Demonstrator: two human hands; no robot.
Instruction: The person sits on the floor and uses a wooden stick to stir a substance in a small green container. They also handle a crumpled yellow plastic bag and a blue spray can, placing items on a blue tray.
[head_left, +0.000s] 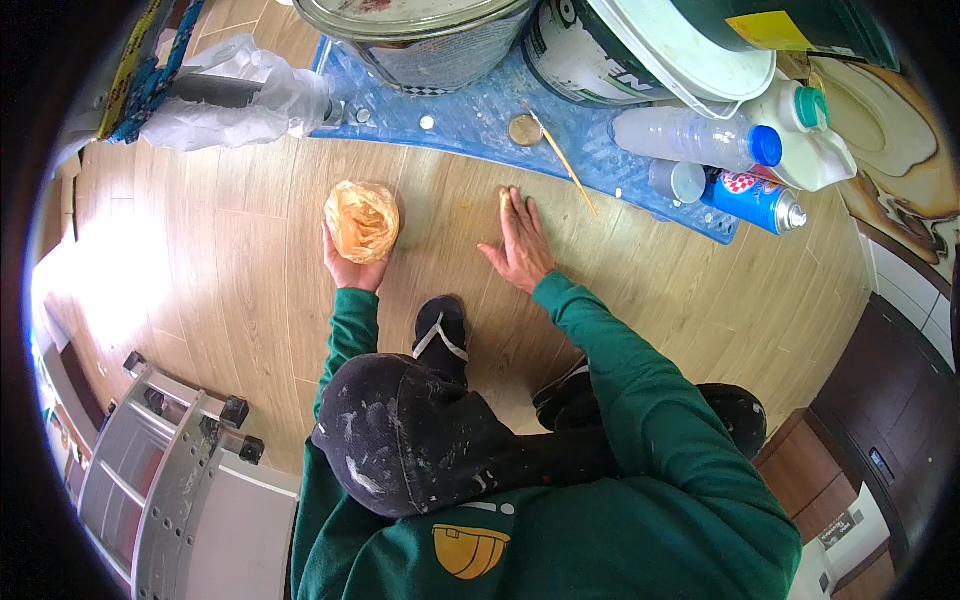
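Note:
My left hand (pixel 354 272) cups a round, crinkled orange plastic bag (pixel 362 222) from below and from its near side. The bag's top is gathered into an open, bowl-like hollow; whether a container sits inside it is hidden. To the right, my right hand (pixel 523 245) is stretched out low over the wood-look floor (pixel 440 190), palm down, thumb apart from the fingers. A tan patch shows at its index fingertip; I cannot tell what it is. A thin paintbrush (pixel 562 158) lies at the edge of a blue sheet (pixel 470 125), beyond my right hand.
On the blue sheet stand a large metal can (pixel 430 50) and a tipped bucket (pixel 590 60). At its right lie a clear bottle (pixel 690 138), a spray can (pixel 750 200) and a white jug (pixel 800 130). A metal ladder (pixel 165 470) is at the lower left, plastic-wrapped tubing (pixel 230 95) upper left.

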